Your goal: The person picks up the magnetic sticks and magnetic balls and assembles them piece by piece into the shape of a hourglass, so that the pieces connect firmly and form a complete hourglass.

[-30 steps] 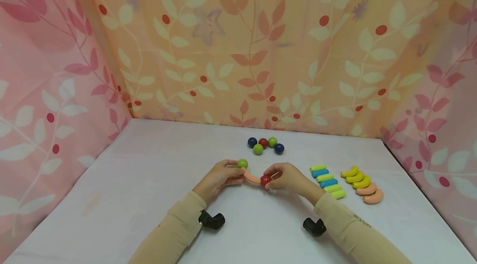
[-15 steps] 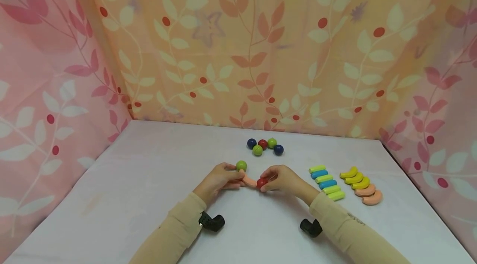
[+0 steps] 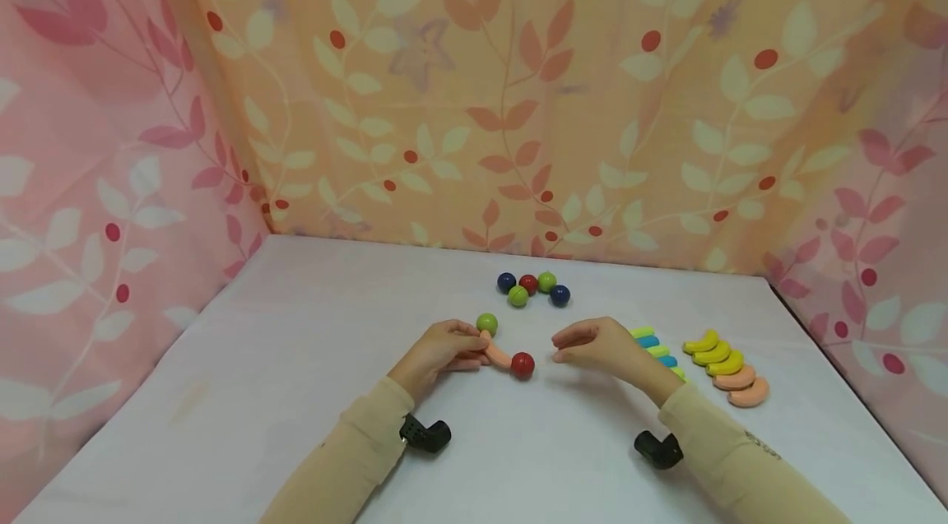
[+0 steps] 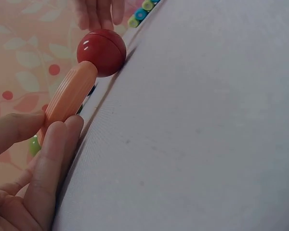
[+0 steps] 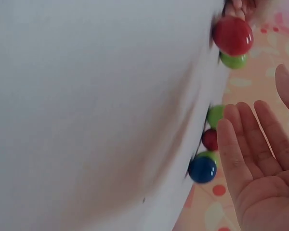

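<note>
My left hand [image 3: 442, 353] pinches a curved peach building rod [image 3: 498, 354] between thumb and fingers, low over the white table. At the rod's near right end sits a glossy red ball [image 3: 522, 365], touching it. By its far end is a green ball [image 3: 486, 323]. Up close in the left wrist view, the rod [image 4: 70, 91] has ridged sides and butts against the red ball [image 4: 101, 53]. To the right of the red ball and apart from it, my right hand [image 3: 603, 347] holds nothing, its fingers extended and relaxed.
Farther back lies a cluster of blue, red and green balls, with a blue ball [image 3: 559, 295] at its right. A row of short yellow-green and blue rods [image 3: 657, 351] is partly hidden behind the right hand. Right of it lie curved yellow rods [image 3: 712, 353] and peach rods [image 3: 749, 392].
My right hand has let go of the red ball and drawn away to the right. The ball stays at the rod's end, while my left hand keeps its grip on the rod.
</note>
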`<state>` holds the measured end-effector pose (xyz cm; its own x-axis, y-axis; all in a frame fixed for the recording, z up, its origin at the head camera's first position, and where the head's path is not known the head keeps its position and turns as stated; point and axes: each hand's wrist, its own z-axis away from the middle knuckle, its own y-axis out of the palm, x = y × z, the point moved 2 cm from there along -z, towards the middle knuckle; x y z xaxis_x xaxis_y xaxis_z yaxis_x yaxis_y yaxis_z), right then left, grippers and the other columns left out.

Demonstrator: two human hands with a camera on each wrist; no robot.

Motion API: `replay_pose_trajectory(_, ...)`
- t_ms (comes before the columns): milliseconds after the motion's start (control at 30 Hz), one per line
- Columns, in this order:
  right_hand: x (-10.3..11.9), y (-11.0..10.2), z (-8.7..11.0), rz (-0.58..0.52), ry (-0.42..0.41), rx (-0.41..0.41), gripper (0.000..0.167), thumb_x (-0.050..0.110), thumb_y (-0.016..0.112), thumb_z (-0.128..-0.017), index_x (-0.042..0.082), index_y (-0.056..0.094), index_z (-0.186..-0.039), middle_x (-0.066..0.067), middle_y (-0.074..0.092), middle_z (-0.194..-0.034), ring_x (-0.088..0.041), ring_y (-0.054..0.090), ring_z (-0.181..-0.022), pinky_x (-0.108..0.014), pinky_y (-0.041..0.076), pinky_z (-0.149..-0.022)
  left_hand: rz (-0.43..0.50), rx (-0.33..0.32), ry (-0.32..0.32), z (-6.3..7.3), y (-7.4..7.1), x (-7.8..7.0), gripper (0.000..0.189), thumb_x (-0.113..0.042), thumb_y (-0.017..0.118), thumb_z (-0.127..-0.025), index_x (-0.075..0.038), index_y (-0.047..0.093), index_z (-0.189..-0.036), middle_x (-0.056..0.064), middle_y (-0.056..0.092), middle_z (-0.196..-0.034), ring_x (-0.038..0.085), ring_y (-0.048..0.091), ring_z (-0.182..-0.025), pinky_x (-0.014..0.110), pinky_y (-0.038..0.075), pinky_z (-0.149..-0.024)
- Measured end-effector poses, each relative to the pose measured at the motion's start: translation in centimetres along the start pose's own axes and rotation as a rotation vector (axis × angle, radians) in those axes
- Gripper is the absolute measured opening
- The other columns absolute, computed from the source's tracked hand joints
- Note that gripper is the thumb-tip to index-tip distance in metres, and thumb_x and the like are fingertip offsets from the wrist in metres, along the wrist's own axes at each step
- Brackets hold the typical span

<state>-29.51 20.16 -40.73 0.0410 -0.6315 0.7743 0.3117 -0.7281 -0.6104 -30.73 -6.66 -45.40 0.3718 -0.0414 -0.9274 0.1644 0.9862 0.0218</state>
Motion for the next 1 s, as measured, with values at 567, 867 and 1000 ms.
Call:
replay_pose_trajectory(567,-2.9,-6.1,2.1,0.071,0.064,-0.078,0.06,0.052,0.075,-0.083,0.01,0.068,-0.125,-0.007,0.072,-0.121,-0.019,0.064,-0.108,-0.041,0.054,-0.095,0.0,-0.002,0.01,-0.1,-0.4,0.1,0.03,-0.011,0.074,-0.088,0.0,0.059,-0.112,0.012,0.072,-0.096,0.012,0.072,-0.071,0.025,0.061,-0.069)
replay_pose_trajectory(867,-5.0,-8.8,3.7,0.035,0.153,-0.077,0.072,0.059,0.069,-0.085,0.011,0.057,-0.137,-0.012,0.06,-0.139,-0.037,0.046,-0.135,-0.069,0.035,-0.105,0.002,0.013,0.004,0.0,-0.2,0.2,0.028,-0.012,0.074,-0.089,-0.002,0.06,-0.111,0.013,0.072,-0.099,0.013,0.073,-0.073,0.024,0.061,-0.068)
replay_pose_trajectory(1000,-5.7,-9.9,4.1,0.08,0.132,-0.093,0.069,0.057,0.066,-0.089,0.011,0.056,-0.139,-0.013,0.059,-0.141,-0.039,0.047,-0.134,-0.063,0.042,-0.101,0.023,0.018,0.011,0.0,-0.1,0.2,0.027,-0.009,0.073,-0.089,0.0,0.059,-0.111,0.014,0.071,-0.099,0.013,0.073,-0.073,0.025,0.061,-0.068)
